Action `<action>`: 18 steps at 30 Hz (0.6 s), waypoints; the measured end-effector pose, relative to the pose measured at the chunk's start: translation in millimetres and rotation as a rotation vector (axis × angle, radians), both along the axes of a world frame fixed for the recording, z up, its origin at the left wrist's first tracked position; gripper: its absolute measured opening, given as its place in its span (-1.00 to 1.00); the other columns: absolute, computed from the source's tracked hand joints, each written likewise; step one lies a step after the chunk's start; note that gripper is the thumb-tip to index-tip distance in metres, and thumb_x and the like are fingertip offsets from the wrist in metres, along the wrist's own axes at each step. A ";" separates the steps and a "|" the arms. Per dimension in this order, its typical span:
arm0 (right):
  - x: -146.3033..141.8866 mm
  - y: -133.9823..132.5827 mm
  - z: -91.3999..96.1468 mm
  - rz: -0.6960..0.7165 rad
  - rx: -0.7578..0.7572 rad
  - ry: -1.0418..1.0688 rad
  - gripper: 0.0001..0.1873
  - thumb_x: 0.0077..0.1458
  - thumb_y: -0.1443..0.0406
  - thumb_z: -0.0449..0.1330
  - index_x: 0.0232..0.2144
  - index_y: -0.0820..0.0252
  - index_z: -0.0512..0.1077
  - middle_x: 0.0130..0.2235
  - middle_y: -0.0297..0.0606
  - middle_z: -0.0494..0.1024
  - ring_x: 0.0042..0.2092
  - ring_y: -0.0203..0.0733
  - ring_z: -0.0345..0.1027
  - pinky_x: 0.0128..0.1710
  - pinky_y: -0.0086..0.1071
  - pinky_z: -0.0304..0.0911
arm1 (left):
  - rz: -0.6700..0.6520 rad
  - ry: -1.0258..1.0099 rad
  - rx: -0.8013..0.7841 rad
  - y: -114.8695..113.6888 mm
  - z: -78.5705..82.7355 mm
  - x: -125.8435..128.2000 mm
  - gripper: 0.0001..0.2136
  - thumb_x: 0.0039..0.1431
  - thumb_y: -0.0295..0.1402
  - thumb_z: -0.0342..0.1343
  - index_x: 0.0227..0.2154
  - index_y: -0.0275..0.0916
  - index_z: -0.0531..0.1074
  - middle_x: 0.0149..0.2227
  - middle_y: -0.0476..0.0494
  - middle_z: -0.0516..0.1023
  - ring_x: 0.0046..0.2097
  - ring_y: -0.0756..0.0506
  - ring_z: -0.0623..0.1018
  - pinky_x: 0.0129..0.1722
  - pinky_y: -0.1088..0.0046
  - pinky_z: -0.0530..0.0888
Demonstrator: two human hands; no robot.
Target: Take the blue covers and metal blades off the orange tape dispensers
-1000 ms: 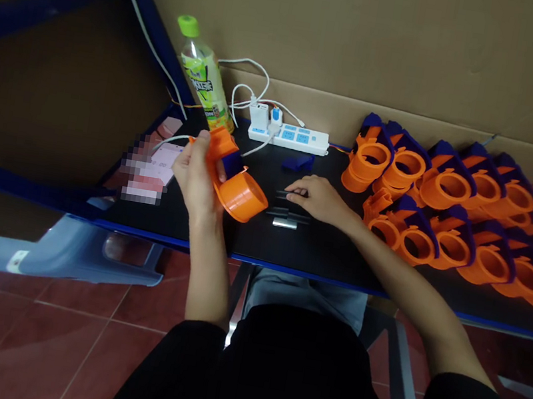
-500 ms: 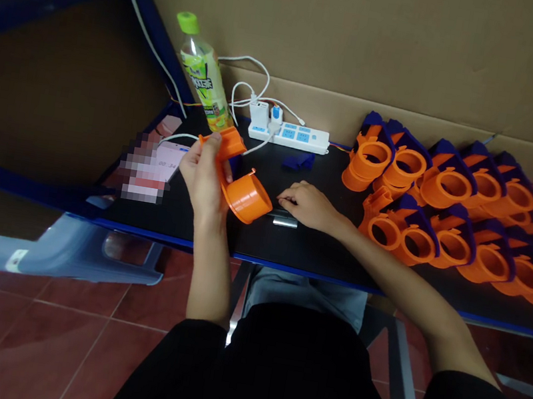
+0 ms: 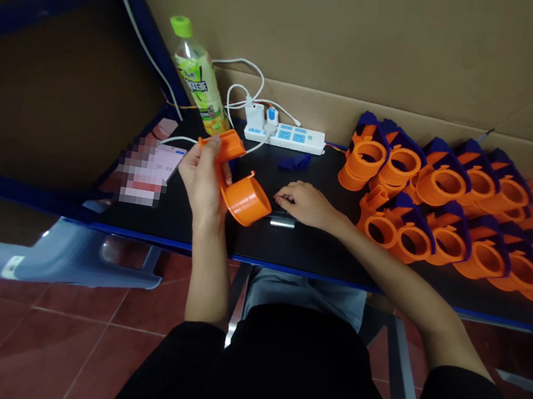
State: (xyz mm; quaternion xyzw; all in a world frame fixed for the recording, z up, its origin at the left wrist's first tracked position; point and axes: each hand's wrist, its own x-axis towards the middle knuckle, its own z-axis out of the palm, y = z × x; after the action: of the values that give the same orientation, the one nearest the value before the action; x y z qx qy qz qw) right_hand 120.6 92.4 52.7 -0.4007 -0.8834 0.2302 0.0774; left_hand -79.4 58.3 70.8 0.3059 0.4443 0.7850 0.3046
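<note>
My left hand point(image 3: 205, 180) is closed around an orange plastic part point(image 3: 249, 201) with a wide round collar at its lower right and a channel-like piece at the top. The collar's closed side faces up, above the black tabletop. Just right of the collar, my right hand point(image 3: 307, 204) is low over the table with its fingers curled and the tips pressed together. Whatever those fingertips may hold is too small to make out. Below them lies a small dark item with a silvery edge point(image 3: 282, 223). Small dark blue pieces point(image 3: 295, 161) lie beyond my right hand.
Two rows of orange and blue assembled parts point(image 3: 485, 260) fill the table's right side. At the back are a white power strip point(image 3: 301, 139) with cables and a green-capped drink bottle point(image 3: 198, 84). A phone point(image 3: 167, 165) lies left; a blue plastic stool point(image 3: 70, 256) stands below.
The whole view has shifted slightly. Both hands keep almost the same pose, with the orange part still in the left one.
</note>
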 end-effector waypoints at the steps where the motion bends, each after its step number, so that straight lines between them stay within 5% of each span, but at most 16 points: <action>1: 1.0 0.6 3.0 -0.002 -0.001 0.003 -0.71 0.45 0.30 0.17 -0.01 0.19 0.69 -0.02 -0.18 0.68 -0.03 -0.22 0.49 -0.05 -0.38 0.24 | -0.001 -0.003 0.005 -0.6 0.6 1.1 -0.68 0.28 -0.14 0.28 -0.45 -0.25 0.42 -0.58 0.04 0.35 -0.66 0.09 0.14 -0.63 0.35 -0.08; 5: 12.1 2.8 25.1 -0.022 -0.036 0.242 -0.60 0.54 0.19 0.07 0.11 0.27 0.62 0.03 -0.11 0.67 0.01 -0.21 0.52 0.05 -0.36 0.32 | -0.007 -0.032 0.037 -2.7 3.5 11.8 -0.72 0.25 -0.17 0.27 -0.45 -0.22 0.41 -0.58 0.04 0.38 -0.67 0.08 0.17 -0.64 0.37 -0.01; 8: 20.9 -3.8 46.5 0.052 -0.267 0.465 -0.37 0.58 0.00 -0.05 0.47 0.21 0.28 0.25 -0.06 0.55 0.07 -0.21 0.53 -0.01 -0.37 0.44 | -0.039 -0.053 0.049 -1.9 4.0 26.7 -0.71 0.24 -0.12 0.31 -0.39 -0.21 0.43 -0.53 0.01 0.45 -0.64 0.05 0.30 -0.61 0.42 0.17; 10: 24.5 -14.4 59.2 0.105 -0.321 0.469 -0.25 0.52 -0.07 0.03 0.54 0.18 0.15 0.33 -0.03 0.48 0.10 -0.16 0.52 -0.02 -0.32 0.49 | -0.056 -0.059 0.063 -1.5 3.6 37.5 -0.66 0.22 -0.05 0.35 -0.35 -0.20 0.44 -0.42 -0.04 0.55 -0.56 0.02 0.43 -0.52 0.43 0.34; 14: 50.8 -32.5 87.8 0.035 0.050 0.357 -0.41 0.27 0.10 0.39 0.29 0.08 0.49 0.24 -0.19 0.56 0.22 -0.01 0.47 0.29 -0.01 0.39 | -0.174 -0.070 0.077 -6.2 4.8 48.7 -0.56 0.26 0.13 0.26 -0.22 -0.22 0.50 -0.09 -0.26 0.65 -0.15 -0.17 0.65 -0.37 0.42 0.53; 18: 156.7 -14.4 136.5 -0.300 0.442 0.314 -0.40 0.15 0.21 0.50 0.24 -0.09 0.57 0.23 -0.23 0.59 0.20 0.02 0.52 0.26 0.01 0.42 | -0.197 -0.078 0.048 -10.0 6.4 37.9 -0.57 0.33 0.06 0.13 -0.04 -0.22 0.53 0.22 -0.40 0.54 0.18 -0.32 0.58 -0.53 0.49 0.48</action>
State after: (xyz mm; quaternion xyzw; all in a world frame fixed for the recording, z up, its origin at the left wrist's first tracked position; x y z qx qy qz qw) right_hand 277.3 78.0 189.3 -0.4596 -0.8204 0.0774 0.3313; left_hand -41.5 48.4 77.3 0.3246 0.3809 0.7729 0.3900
